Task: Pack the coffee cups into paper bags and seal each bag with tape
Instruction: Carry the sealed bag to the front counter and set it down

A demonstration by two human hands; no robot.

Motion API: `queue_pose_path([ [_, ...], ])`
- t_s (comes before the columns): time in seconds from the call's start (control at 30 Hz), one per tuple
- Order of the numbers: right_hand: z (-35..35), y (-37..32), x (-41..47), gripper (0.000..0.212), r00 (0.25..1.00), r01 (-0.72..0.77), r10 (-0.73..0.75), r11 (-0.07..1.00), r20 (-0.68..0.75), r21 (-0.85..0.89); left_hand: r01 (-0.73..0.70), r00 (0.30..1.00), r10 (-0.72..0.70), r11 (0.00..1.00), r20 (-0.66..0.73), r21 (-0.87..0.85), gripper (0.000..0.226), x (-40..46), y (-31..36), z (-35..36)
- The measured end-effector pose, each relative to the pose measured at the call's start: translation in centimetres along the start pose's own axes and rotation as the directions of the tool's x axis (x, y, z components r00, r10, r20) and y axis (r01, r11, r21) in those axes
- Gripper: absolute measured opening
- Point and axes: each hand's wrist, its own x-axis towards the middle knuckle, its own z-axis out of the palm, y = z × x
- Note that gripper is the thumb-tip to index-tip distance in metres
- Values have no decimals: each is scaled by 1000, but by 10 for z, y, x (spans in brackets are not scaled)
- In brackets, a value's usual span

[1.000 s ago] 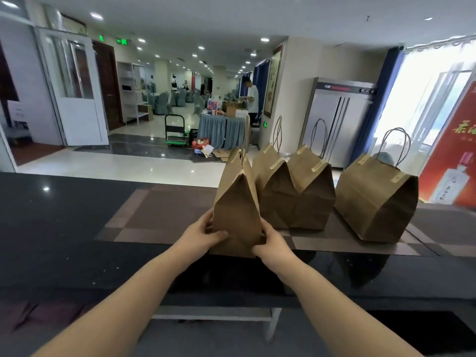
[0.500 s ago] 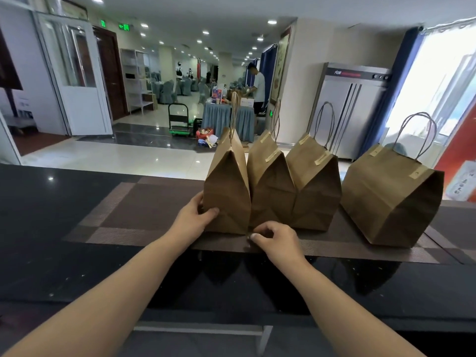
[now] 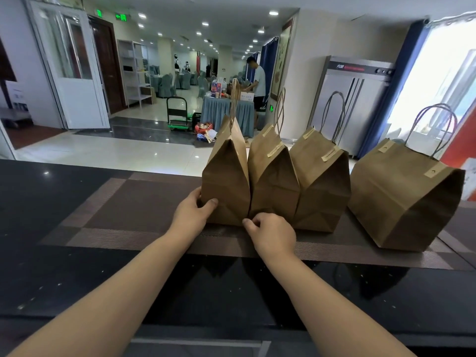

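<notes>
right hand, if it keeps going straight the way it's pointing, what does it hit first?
Probably the second bag from the left: the right hand sits at its base, by the seam with the leftmost bag. Contact unclear.

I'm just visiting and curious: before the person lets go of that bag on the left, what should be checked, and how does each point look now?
1. Leftmost bag stands upright on the mat: ok.
2. It sits snug against the second bag: ok.
3. Left hand holds its lower left corner: ok.
4. Right hand at the base where the two bags meet: ok.
5. Tape seal on the leftmost bag: cannot tell.
6. Cups inside: cannot tell.
</notes>
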Motion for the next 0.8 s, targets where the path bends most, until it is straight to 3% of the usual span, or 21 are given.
queue_pose_path([
  [0.53,-3,3,17,33,998,0,3,999,60,-37,-7,1000,7,1000,10,-16,46,8,-1,2],
  [0.8,-19,7,1,30,994,14,-11,1000,107,-24,38,997,-43,997,69,65,54,-17,8,-12],
])
